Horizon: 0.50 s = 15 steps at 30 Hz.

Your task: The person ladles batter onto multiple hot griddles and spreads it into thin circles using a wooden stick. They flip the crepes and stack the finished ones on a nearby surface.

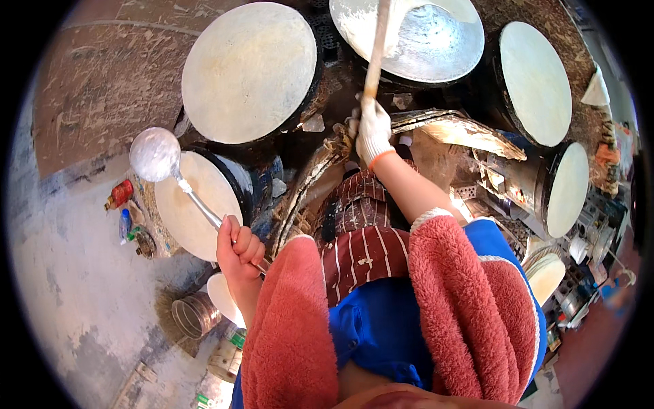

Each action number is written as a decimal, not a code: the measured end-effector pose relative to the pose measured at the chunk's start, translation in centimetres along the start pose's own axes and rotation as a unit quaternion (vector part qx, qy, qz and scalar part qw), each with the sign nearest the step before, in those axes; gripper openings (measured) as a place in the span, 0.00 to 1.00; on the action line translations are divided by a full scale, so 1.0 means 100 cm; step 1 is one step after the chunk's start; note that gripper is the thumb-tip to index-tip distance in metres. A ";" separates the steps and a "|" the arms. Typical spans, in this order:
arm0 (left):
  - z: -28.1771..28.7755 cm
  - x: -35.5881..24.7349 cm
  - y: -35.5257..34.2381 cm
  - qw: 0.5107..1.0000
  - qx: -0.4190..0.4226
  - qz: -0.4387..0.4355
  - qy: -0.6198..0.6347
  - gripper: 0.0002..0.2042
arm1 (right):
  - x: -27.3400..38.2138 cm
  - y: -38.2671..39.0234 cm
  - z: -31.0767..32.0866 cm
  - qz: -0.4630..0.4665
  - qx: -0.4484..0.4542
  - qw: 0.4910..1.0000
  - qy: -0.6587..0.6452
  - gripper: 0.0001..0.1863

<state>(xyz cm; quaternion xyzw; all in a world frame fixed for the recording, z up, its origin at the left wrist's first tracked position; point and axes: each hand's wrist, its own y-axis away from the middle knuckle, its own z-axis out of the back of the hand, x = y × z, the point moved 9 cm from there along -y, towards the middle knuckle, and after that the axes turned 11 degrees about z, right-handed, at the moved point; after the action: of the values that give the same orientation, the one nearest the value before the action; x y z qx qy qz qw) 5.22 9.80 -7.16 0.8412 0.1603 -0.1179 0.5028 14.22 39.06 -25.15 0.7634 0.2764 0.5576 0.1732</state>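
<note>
My bare left hand (240, 247) is closed round the metal handle of a ladle (155, 154). The ladle's round bowl is raised at the left, in front of a round griddle with a pale surface (197, 204). My right hand (373, 129), in a white glove, grips a long wooden stick (377, 51) that slants up over the far griddle (436, 41). The stick's far end lies outside the view. White batter (361, 31) covers the left part of that griddle, while its shiny grey metal shows at the middle and right.
More round griddles with pale surfaces stand around me, at the far left (248, 71), far right (536, 82) and right (567, 191). A metal bucket (195, 315), a red bottle (120, 194) and a blue bottle (125, 223) are at the left. Broken boards (470, 133) lie between the griddles.
</note>
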 end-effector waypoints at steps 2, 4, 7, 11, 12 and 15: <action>0.010 -0.006 -0.002 1.000 0.005 0.002 0.000 0.17 | -0.002 0.010 0.033 0.002 -0.028 1.000 -0.009 0.13; 0.016 -0.013 -0.002 1.000 -0.003 -0.002 -0.006 0.17 | -0.002 0.011 0.049 0.029 -0.083 0.996 -0.017 0.14; 0.021 -0.020 -0.001 1.000 -0.006 -0.002 -0.015 0.17 | -0.005 0.004 0.012 0.001 -0.052 0.996 -0.074 0.14; 0.012 -0.022 -0.018 0.999 0.015 0.035 -0.029 0.17 | -0.011 -0.025 -0.034 -0.001 0.011 0.998 0.059 0.17; 0.011 -0.023 -0.017 0.999 0.015 0.038 -0.025 0.17 | -0.011 -0.029 -0.034 0.014 -0.012 0.998 0.065 0.17; 0.009 -0.028 -0.009 0.999 0.005 0.021 -0.048 0.17 | 0.009 -0.019 -0.023 0.014 -0.072 0.997 0.014 0.17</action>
<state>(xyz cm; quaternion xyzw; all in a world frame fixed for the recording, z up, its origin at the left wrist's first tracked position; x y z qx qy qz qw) 2.27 9.00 -7.32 0.8400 0.1176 -0.1486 0.5084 11.81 41.03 -24.79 0.7447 0.2270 0.5892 0.2160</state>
